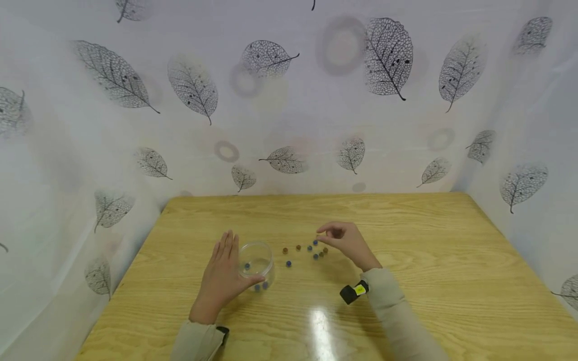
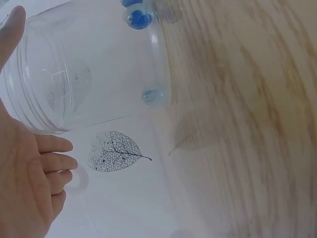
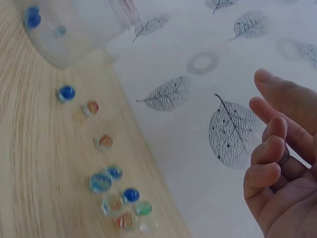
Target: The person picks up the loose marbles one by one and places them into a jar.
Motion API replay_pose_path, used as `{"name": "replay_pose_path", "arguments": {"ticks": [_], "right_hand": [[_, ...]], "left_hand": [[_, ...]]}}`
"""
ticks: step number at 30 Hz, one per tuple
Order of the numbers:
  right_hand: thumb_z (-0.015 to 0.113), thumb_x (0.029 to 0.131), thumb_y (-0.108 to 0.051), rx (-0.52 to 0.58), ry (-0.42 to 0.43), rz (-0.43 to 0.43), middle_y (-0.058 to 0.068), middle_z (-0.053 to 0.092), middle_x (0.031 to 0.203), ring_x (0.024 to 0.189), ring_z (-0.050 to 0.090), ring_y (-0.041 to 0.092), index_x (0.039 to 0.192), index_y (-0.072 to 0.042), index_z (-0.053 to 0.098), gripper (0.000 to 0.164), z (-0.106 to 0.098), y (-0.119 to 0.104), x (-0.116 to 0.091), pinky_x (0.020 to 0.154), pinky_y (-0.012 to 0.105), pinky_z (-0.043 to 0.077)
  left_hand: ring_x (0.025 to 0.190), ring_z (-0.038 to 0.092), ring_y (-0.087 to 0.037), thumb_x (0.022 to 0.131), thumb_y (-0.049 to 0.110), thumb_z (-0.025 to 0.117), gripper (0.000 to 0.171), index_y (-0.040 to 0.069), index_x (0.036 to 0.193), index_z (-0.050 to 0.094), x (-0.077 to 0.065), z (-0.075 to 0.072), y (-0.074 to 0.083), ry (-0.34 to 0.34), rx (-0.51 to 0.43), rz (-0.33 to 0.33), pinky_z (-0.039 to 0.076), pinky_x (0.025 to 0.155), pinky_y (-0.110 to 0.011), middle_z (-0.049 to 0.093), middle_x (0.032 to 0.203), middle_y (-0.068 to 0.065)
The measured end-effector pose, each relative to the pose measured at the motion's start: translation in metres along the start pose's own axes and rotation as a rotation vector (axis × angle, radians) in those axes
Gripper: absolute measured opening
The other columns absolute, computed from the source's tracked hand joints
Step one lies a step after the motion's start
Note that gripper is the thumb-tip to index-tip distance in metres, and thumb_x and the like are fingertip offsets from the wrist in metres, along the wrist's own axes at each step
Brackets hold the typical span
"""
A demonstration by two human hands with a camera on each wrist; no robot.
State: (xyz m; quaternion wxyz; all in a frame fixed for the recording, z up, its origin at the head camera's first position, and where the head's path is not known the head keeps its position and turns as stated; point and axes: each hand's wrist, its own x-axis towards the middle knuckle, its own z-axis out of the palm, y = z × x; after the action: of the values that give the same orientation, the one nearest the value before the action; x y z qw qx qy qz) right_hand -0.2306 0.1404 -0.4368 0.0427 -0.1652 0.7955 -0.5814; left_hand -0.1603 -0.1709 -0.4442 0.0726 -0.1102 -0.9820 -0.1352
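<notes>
A clear plastic jar [image 1: 256,245] stands upright on the table with a few blue marbles [image 2: 138,19] at its bottom. My left hand [image 1: 221,281] is beside the jar, its fingers straight along the left side and its thumb across the front near the rim. To the right of the jar lie several loose glass marbles, among them a blue marble [image 3: 66,93] and an orange-streaked marble [image 3: 91,107]. Above the far-right cluster hovers my right hand [image 1: 348,243], thumb and forefinger a little apart; in the right wrist view I see nothing between its fingers.
The wooden table [image 1: 433,260] ends at a pale curtain [image 1: 293,115] printed with leaves, which also hangs along both sides. A black wrist strap device [image 1: 348,295] sits at the right cuff.
</notes>
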Motion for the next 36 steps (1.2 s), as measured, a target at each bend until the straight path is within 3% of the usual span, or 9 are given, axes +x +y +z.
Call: {"name": "replay_pose_path", "arguments": {"ticks": [9, 17, 20, 36], "right_hand": [[0.071, 0.084, -0.022, -0.083, 0.019, 0.025, 0.001, 0.057, 0.074, 0.064, 0.051, 0.007, 0.104, 0.002, 0.068, 0.032, -0.02, 0.02, -0.007, 0.059, 0.023, 0.048], [0.071, 0.084, -0.017, -0.148, -0.04, 0.038, 0.01, 0.064, 0.083, 0.07, 0.057, 0.007, 0.107, 0.003, 0.067, 0.031, -0.028, 0.022, -0.014, 0.066, 0.022, 0.052], [0.072, 0.082, -0.021, -0.168, -0.046, 0.036, 0.006, 0.065, 0.083, 0.072, 0.058, 0.007, 0.107, -0.001, 0.068, 0.032, -0.029, 0.04, -0.01, 0.068, 0.022, 0.052], [0.074, 0.08, -0.013, -0.212, -0.13, 0.077, 0.005, 0.066, 0.083, 0.073, 0.056, 0.009, 0.106, -0.004, 0.07, 0.029, -0.021, 0.056, 0.003, 0.065, 0.021, 0.049]], "left_hand": [[0.145, 0.011, -0.038, 0.069, 0.07, 0.064, 0.119, -0.009, 0.146, 0.019, 0.002, 0.002, 0.001, -0.013, 0.002, 0.004, 0.014, 0.119, -0.05, 0.011, 0.155, -0.025], [0.145, 0.013, -0.039, 0.069, 0.071, 0.064, 0.116, -0.009, 0.144, 0.026, 0.002, 0.003, 0.002, -0.009, -0.001, 0.0, 0.015, 0.119, -0.051, 0.015, 0.154, -0.026], [0.144, 0.014, -0.039, 0.069, 0.071, 0.063, 0.116, -0.009, 0.144, 0.027, 0.002, 0.003, 0.002, -0.004, -0.005, 0.0, 0.016, 0.118, -0.051, 0.016, 0.154, -0.026], [0.145, 0.013, -0.038, 0.069, 0.071, 0.062, 0.116, -0.009, 0.144, 0.025, 0.002, 0.005, -0.001, -0.013, 0.002, 0.003, 0.017, 0.118, -0.051, 0.015, 0.154, -0.026]]}}
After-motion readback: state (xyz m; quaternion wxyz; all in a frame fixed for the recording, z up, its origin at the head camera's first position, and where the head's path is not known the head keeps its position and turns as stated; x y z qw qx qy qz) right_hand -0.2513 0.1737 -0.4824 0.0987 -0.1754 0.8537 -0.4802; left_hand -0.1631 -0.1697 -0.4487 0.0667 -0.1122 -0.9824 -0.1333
